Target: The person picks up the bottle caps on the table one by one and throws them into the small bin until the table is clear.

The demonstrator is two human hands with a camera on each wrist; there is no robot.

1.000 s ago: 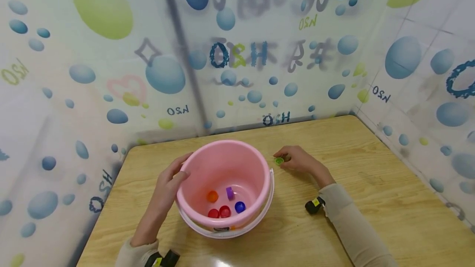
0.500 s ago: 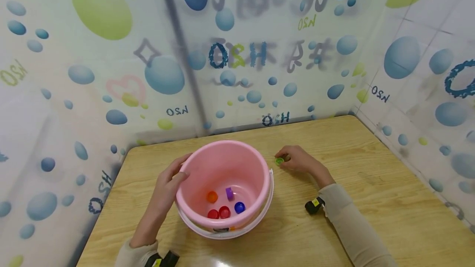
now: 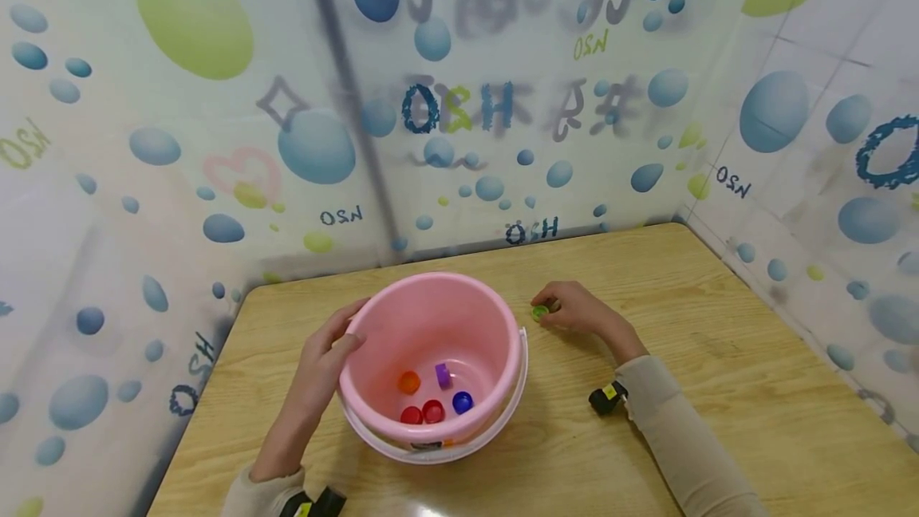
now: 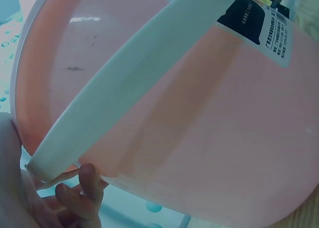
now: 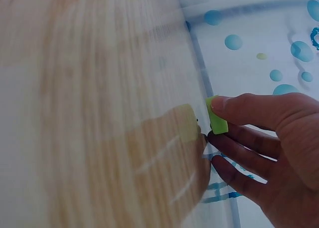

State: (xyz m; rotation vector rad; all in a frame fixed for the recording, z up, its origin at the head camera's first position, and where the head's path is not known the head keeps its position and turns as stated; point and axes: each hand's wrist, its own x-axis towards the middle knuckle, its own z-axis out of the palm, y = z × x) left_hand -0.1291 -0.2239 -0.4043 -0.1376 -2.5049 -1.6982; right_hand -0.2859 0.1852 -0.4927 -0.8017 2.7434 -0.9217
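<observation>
A pink bucket (image 3: 424,309) stands on the wooden table, its white handle (image 4: 124,73) hanging down on the near side. My left hand (image 3: 326,357) grips its left rim, thumb inside and fingers outside. To the right of the bucket, my right hand (image 3: 577,311) pinches a small green bottle cap (image 5: 217,115) between thumb and fingers, at or just above the table. Inside the bucket lie an orange cap (image 3: 409,382), a purple cap (image 3: 443,376) on its side, a blue cap (image 3: 463,402) and two red caps (image 3: 433,411).
The table (image 3: 718,389) reaches back to a curtain (image 3: 459,102) printed with blue and green dots. More of this curtain rises at the left and right sides. A label (image 4: 259,28) sticks to the bucket's outer wall.
The head view has shifted very slightly. Both hands, the bucket and the caps stay where they were.
</observation>
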